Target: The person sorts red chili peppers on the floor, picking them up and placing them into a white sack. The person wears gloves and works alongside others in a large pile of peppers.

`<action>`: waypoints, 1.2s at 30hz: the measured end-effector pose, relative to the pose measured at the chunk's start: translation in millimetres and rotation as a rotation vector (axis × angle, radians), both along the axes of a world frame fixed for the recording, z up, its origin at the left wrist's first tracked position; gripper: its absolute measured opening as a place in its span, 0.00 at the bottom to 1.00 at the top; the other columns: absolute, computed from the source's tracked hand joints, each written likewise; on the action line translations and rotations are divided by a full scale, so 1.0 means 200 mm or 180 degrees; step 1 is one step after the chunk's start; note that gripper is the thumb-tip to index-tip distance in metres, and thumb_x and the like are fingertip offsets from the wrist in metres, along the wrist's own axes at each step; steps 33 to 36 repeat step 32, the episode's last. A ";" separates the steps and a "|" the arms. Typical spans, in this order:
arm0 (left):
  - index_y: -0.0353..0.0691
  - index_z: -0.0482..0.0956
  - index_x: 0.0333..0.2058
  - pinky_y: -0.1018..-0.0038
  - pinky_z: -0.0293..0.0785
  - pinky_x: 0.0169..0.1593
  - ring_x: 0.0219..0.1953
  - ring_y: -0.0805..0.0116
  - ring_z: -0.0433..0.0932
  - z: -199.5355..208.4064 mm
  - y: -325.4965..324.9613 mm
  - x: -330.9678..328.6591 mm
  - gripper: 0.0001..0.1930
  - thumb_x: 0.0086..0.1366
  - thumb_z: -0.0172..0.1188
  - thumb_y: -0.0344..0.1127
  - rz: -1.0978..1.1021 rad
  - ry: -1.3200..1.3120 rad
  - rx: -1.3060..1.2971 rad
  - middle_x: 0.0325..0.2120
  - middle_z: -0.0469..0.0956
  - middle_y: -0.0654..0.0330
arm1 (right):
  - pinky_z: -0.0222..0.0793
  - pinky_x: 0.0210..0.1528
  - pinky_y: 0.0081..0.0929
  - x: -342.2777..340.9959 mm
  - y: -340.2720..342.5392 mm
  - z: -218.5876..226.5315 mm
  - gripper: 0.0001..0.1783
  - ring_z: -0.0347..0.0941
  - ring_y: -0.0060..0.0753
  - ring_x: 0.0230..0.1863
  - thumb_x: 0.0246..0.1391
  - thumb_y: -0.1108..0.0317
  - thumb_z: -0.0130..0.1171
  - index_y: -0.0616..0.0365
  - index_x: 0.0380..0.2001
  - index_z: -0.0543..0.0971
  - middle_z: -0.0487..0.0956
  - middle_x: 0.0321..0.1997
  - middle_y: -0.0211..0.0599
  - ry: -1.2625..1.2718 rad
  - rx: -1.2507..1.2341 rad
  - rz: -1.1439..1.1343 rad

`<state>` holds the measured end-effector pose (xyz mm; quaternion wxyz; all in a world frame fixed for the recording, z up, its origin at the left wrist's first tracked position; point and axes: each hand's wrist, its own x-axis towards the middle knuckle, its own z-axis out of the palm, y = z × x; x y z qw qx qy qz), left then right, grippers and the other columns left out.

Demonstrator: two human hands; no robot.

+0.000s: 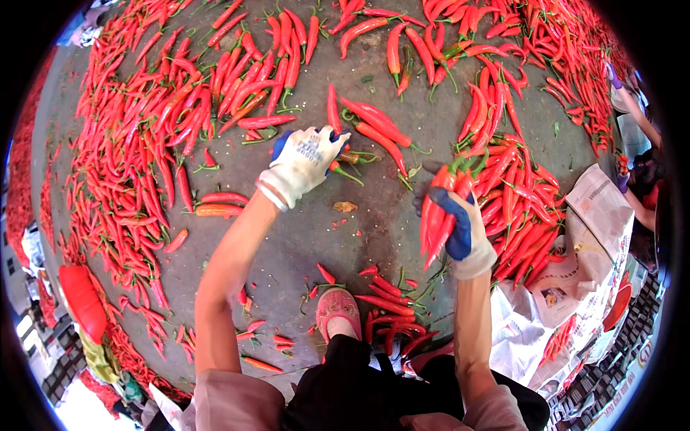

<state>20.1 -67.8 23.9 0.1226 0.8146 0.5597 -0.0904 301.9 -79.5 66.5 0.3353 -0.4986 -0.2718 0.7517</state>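
Note:
White work gloves with blue palms cover both my hands. My left hand (307,158) is curled, back up, over some chili peppers on the grey ground in the middle. A red chili (333,108) points up past its fingers, and green stems stick out beside it; the glove hides the fingertips. My right hand (463,226) grips a bunch of red chili peppers (436,219), tips down and green stems up. It is beside a heap of chilies (514,194) on the right. Loose red chilies (381,123) lie just right of my left hand.
A broad pile of red chilies (136,158) spreads over the left, with more at the far right. Printed white sacks (575,266) lie at right. My pink shoe (338,310) stands among scattered chilies. A red bag-like object (82,302) is at left; another person's arm (636,108) shows at right.

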 end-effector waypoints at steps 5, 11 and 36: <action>0.49 0.69 0.55 0.62 0.72 0.48 0.47 0.57 0.73 0.03 0.01 0.05 0.30 0.49 0.64 0.37 -0.0079 0.0218 -0.0193 0.47 0.69 0.55 | 0.71 0.41 0.25 -0.19 0.27 -0.08 0.23 0.76 0.28 0.38 0.46 0.68 0.63 0.63 0.47 0.73 0.79 0.36 0.37 -0.0867 0.0545 0.0790; 0.45 0.73 0.49 0.64 0.74 0.47 0.47 0.55 0.73 -0.03 -0.16 -0.03 0.25 0.49 0.61 0.33 -0.0132 -0.0109 0.0308 0.48 0.71 0.54 | 0.70 0.48 0.37 -0.35 0.28 -0.19 0.35 0.76 0.46 0.44 0.35 0.54 0.71 0.61 0.46 0.73 0.79 0.42 0.49 -0.3547 0.1359 0.1446; 0.49 0.72 0.52 0.62 0.70 0.50 0.50 0.57 0.71 0.04 -0.21 -0.02 0.31 0.45 0.66 0.36 0.0225 0.0010 -0.0389 0.47 0.72 0.59 | 0.72 0.41 0.24 0.62 0.04 -0.01 0.18 0.76 0.27 0.33 0.43 0.74 0.67 0.65 0.40 0.76 0.80 0.35 0.36 -0.2441 0.0999 -0.1373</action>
